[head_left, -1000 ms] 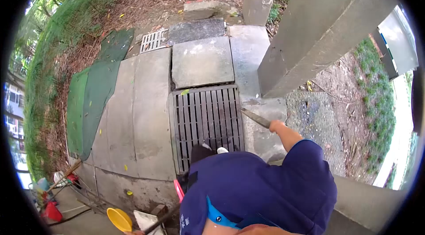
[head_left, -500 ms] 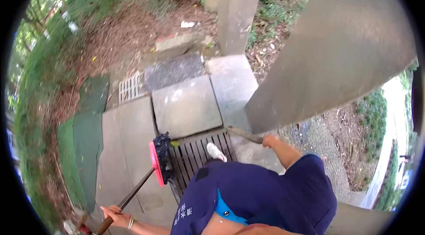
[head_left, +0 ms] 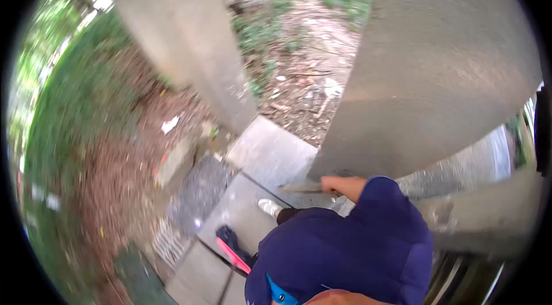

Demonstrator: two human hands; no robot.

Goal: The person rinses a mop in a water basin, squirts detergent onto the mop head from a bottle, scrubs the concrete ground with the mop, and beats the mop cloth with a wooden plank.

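Observation:
My right hand [head_left: 332,184] is closed around a stick-like wooden tool [head_left: 300,188], whose near end points left over the paving; its exact kind is hard to make out. Low in the view lies a broom [head_left: 234,255] with a pink head and black, ragged material along one side. Its dark handle runs down out of the frame. My left hand is outside the picture. One white shoe [head_left: 269,208] of mine stands on a paving slab, between the broom head and the tool.
A thick concrete pillar [head_left: 437,69] rises close on the right, and a narrower concrete post [head_left: 184,40] stands ahead. Pale slabs [head_left: 275,147] run between them. Leaf litter [head_left: 305,63], white scraps of litter [head_left: 170,125] and a drain grate [head_left: 169,243] lie around.
My view has swung right, and I have moved from the slotted grate onto a slab. My left hand has left the frame. The broom head now shows lower, near my body.

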